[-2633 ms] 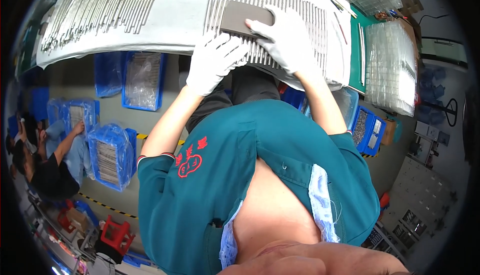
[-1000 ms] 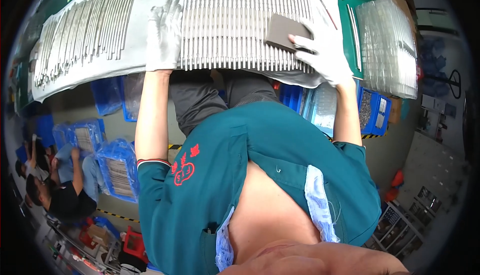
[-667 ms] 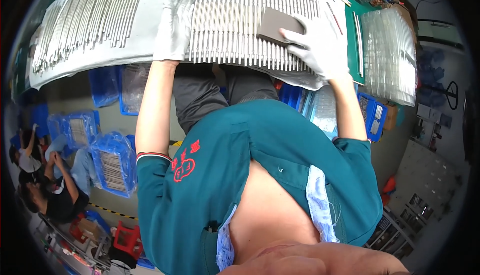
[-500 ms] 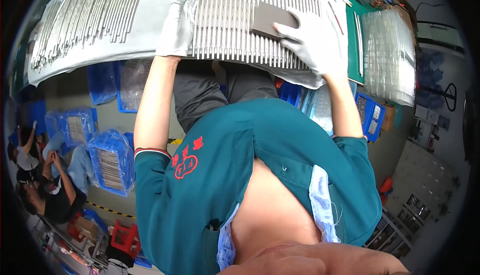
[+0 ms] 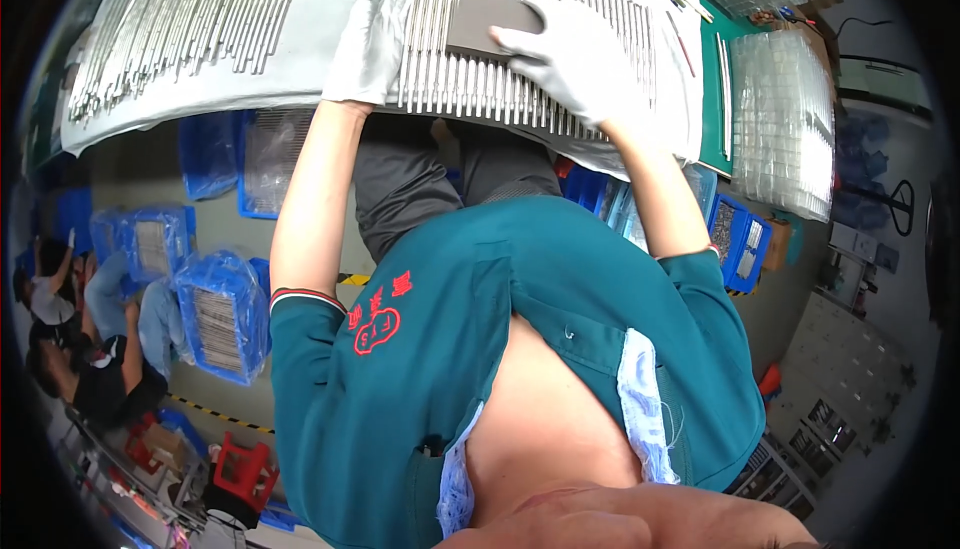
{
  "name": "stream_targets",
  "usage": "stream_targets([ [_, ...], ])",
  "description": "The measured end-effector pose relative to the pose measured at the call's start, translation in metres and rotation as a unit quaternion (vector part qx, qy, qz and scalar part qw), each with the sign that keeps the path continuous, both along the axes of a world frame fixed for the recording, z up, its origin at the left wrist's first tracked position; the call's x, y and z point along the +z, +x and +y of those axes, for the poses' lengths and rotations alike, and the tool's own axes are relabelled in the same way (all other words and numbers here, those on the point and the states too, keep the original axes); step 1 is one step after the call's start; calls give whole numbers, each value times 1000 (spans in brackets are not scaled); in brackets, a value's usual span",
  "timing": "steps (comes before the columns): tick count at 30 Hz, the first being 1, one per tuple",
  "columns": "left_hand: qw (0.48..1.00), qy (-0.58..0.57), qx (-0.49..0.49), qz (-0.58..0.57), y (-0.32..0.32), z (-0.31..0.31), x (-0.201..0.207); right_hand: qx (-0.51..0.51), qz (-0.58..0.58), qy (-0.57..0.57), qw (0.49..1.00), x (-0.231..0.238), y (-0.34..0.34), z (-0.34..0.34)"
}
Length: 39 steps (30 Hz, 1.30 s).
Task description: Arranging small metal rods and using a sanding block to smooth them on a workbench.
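A row of slim metal rods [image 5: 470,94] lies side by side on the white-covered table before me. My right hand [image 5: 580,59], in a white glove, is closed on a flat grey-brown rectangular block [image 5: 478,27]. The block lies flat over the rods, left of that hand, with the thumb at its near edge. At the left end of the row rests my left hand [image 5: 365,54], also gloved. Its fingers point away from me, stretched along the outermost rod, and it holds nothing.
More metal rods [image 5: 200,9] are spread at the table's far left. Stacked clear plastic trays [image 5: 785,124] stand on the right, beside a green mat [image 5: 712,99]. Blue bins [image 5: 222,334] sit on the floor at left, near other people [image 5: 100,369].
My right hand has slid the block leftward across the rods, toward the middle of the row. My left hand stays at the row's left end.
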State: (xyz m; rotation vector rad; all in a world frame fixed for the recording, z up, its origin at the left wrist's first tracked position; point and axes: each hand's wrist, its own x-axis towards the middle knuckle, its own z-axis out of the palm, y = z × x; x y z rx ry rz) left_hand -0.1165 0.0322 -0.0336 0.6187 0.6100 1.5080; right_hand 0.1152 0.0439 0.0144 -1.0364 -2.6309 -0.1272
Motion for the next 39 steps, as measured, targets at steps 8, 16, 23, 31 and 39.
stream_targets([
  [8, 999, -26, 23, -27, -2, 0, 2, -39, -62, -47, 996, 8, 48, -13],
  [16, 999, 14, 0, 49, -8, 9, -13, 34, 33, 25, 999, -5, -31, 6],
  [23, 996, -24, 49, -65, -4, 4, -6, -103, -100, -79, 987, 21, 70, -22],
  [31, 781, 123, 57, 610, 10, 9, 3, -174, 76, -64, 980, 15, 113, -28],
  [39, 457, 334, 70, 821, 52, 24, -3, -104, -77, -4, 992, 6, 109, 1],
])
